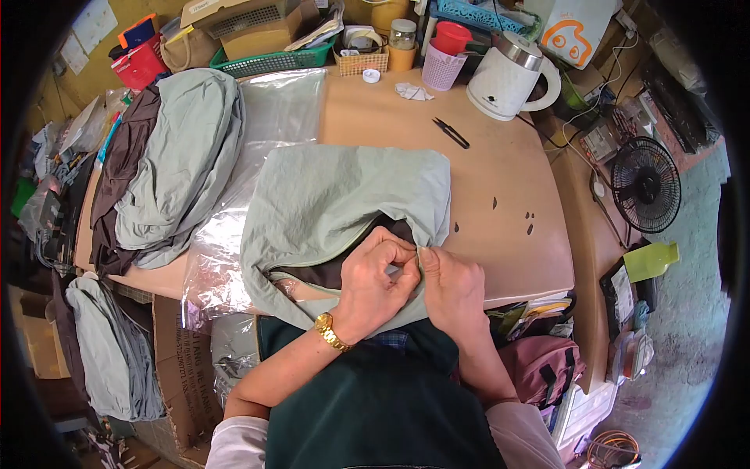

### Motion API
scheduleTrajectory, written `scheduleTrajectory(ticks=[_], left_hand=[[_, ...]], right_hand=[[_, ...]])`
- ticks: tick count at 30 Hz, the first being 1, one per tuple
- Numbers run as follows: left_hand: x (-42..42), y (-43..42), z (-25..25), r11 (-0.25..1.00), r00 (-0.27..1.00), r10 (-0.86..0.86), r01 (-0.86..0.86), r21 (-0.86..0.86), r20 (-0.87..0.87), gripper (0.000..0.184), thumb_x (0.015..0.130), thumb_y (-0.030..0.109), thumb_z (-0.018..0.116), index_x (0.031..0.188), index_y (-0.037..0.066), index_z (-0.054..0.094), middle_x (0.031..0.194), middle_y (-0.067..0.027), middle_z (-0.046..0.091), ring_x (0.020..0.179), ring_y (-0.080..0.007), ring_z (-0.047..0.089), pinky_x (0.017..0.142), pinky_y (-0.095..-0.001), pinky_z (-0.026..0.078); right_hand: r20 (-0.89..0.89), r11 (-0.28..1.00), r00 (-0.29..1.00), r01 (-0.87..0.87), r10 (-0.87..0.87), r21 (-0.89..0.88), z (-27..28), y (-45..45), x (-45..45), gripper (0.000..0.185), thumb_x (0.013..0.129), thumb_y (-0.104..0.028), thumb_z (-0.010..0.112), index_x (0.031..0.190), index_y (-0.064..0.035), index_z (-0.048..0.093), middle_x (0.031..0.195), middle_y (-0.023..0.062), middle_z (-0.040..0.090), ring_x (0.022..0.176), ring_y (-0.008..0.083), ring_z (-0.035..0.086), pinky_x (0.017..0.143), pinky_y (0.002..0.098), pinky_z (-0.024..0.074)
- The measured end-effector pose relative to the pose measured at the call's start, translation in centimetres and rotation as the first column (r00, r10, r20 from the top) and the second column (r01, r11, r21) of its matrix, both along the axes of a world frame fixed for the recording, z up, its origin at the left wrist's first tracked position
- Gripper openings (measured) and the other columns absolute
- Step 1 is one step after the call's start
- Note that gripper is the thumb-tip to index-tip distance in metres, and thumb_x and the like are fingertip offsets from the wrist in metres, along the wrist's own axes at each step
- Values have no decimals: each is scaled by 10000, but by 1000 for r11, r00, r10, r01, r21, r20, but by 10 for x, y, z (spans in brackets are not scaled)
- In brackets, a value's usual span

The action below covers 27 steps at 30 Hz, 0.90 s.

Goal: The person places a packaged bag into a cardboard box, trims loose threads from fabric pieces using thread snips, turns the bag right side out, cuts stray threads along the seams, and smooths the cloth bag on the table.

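A pale grey-green fabric piece [336, 184] lies at the table's front edge, its opening showing a dark brown lining [332, 270]. My left hand [375, 277], with a gold watch on the wrist, pinches the edge of the opening at its right end. Close beside it, my right hand [449, 289] grips the same fabric edge between thumb and fingers. The fingertips of both hands nearly meet. Whatever small part lies between them is hidden. Black thread snips [451, 133] rest on the table behind and to the right.
Folded grey and brown fabric [183, 156] is piled at the left, beside clear plastic sheeting [285, 105]. A white kettle [504, 78], a pink basket [444, 66] and a green tray [269, 61] stand along the back. A black fan [645, 184] is at the right.
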State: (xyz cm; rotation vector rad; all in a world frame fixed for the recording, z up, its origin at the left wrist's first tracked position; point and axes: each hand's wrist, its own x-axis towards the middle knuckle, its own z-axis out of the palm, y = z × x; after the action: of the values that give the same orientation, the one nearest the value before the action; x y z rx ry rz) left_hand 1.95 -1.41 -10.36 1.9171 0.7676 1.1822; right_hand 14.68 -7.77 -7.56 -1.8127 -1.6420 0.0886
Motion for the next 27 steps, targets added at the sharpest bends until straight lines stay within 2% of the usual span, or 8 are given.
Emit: scheduleTrajectory(ticks=[2, 5, 8, 11, 15, 18, 20, 27], left_hand=[[-1, 1, -6, 1000, 999, -14, 14, 16, 29, 37, 819, -7, 670, 809, -26, 640, 917, -96, 649, 723, -131, 624, 598, -288, 527], [-6, 4, -10, 846, 904, -115, 306, -437, 411, 41, 851, 15, 645, 822, -14, 645, 972, -79, 635, 775, -115, 610, 659, -262, 514], [-19, 15, -14, 416, 647, -113, 720, -556, 754, 84, 886, 72, 645, 836, 12, 615, 989, -66, 589, 849, -97, 548, 747, -230, 467], [-12, 12, -16, 720, 837, -162, 463, -518, 523, 124, 888, 95, 678, 946, 18, 600, 1013, -49, 589, 879, -67, 532, 758, -220, 458], [-10, 6, -9, 807, 959, -238, 284, -518, 156, 364, 830, 65, 755, 1113, 26, 530, 1017, -7, 600, 854, -49, 536, 748, -218, 463], [-9, 11, -10, 782, 949, -169, 294, -550, 266, 431, 803, 41, 778, 1140, 23, 511, 932, -11, 631, 811, -55, 569, 700, -201, 464], [-9, 12, -6, 785, 942, -109, 277, -554, 317, 477, 794, 32, 780, 1169, 21, 486, 881, -21, 662, 784, -53, 591, 687, -194, 463], [-12, 5, 2, 870, 989, -103, 139, -473, 102, 485, 788, 4, 754, 1179, 47, 471, 845, 18, 681, 669, -1, 510, 586, -170, 391]], right_hand=[[-154, 1000, 988, -10, 10, 6, -5, 1, 10, 379, 994, -234, 521, 707, 13, 530, 555, 122, 499, 486, 263, 542, 495, 399, 393], [-561, 999, 827, -39, 26, -12, -18, 4, 21, 454, 1020, -289, 495, 681, 12, 479, 546, 26, 380, 525, 106, 383, 495, 334, 318], [-719, 996, 693, -92, 48, -21, -28, 7, 28, 484, 1033, -320, 474, 670, -2, 439, 606, -29, 320, 630, 70, 292, 512, 294, 273], [-743, 995, 666, -99, 69, 4, -27, 7, 26, 465, 1034, -312, 473, 691, 3, 461, 620, -58, 359, 621, 63, 316, 514, 285, 284], [-745, 984, 662, -170, 76, -51, -23, 5, 23, 422, 1029, -290, 481, 738, 14, 510, 621, -29, 377, 642, 72, 334, 538, 271, 311], [-633, 995, 774, -54, -8, -78, -17, 9, 14, 253, 955, -198, 612, 803, 3, 582, 618, 10, 474, 616, 102, 441, 585, 266, 392], [-364, 949, 931, 132, -20, 286, -16, 12, 10, 113, 823, -89, 728, 842, -33, 632, 739, 61, 603, 666, 174, 573, 668, 297, 464], [-342, 969, 939, 67, 19, 237, -9, 4, 15, 166, 735, -42, 771, 869, -72, 679, 920, 69, 637, 787, 218, 615, 741, 338, 475]])
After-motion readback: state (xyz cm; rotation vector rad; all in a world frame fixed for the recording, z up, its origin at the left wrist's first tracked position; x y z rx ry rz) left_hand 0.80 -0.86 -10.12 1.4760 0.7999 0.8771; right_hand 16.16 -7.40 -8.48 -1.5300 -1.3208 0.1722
